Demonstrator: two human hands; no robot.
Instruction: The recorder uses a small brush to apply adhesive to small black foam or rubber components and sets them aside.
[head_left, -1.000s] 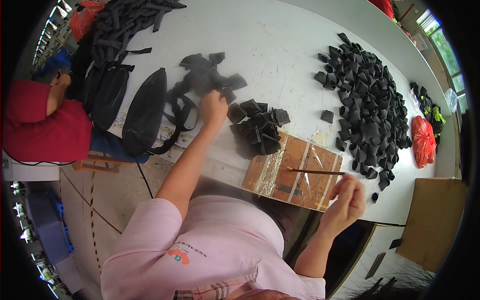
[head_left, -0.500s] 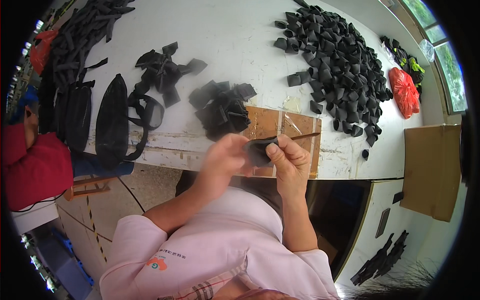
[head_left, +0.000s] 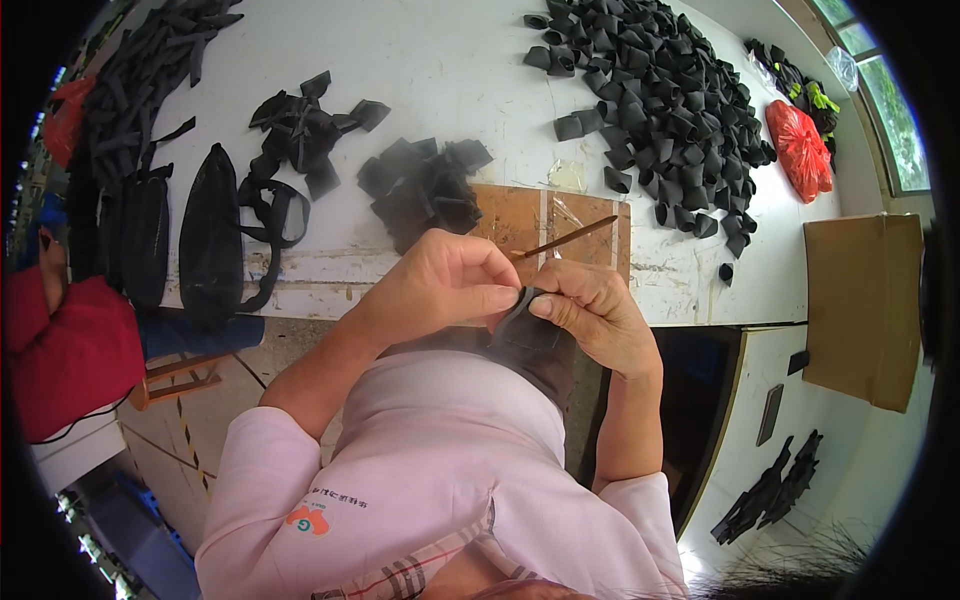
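Both hands meet at a small folded piece of black fabric (head_left: 517,322) just off the table's front edge. My left hand (head_left: 430,285) pinches its upper edge between thumb and forefinger. From the other side, my right hand (head_left: 605,312) grips the same edge, its thumb on top. A thin brown stick (head_left: 575,236) slants above my right hand; whether the fingers hold it cannot be made out. Behind the hands lies a brown board (head_left: 510,215) with tape strips. Beside the board's far left corner is a heap of flat black pieces (head_left: 420,190).
Another black heap (head_left: 310,135) lies farther left, near black pouches with straps (head_left: 212,235). Many rolled black loops (head_left: 670,120) cover the table's right side, by a red plastic bag (head_left: 800,150). A cardboard box (head_left: 860,310) stands right. A person in a red sleeve (head_left: 80,350) sits left.
My left hand has closed in on the fabric's edge. The piece has come lower, toward my body, and turned. The brown stick now shows longer and slants more. The view has shifted slightly.
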